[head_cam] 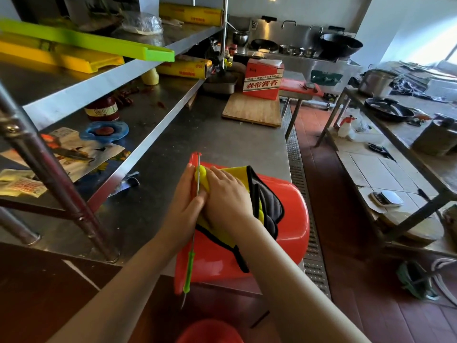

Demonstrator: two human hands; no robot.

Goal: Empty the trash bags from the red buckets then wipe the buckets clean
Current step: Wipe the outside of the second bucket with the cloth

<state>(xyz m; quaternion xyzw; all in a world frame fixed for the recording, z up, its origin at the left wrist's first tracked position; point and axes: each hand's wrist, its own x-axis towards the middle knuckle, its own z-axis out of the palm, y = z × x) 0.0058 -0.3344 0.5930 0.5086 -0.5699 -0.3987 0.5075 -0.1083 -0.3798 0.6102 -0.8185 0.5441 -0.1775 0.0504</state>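
A red bucket (286, 233) lies on its side on the steel counter (222, 144), overhanging the front edge. A yellow and grey cloth (267, 201) with black trim is draped over it. My right hand (228, 194) presses flat on the cloth against the bucket's wall. My left hand (185, 201) grips the bucket's rim beside the wire handle (189, 273), which has a green grip. The rim of a second red bucket (210, 330) shows at the bottom edge, below my arms.
A two-tier steel shelf (103, 78) with boxes, jars and cling-film rolls stands on the left. A wooden board (252, 110) and a red carton (263, 79) sit at the counter's far end. A floor drain grate (296, 157) runs along the aisle; another table (395, 157) stands right.
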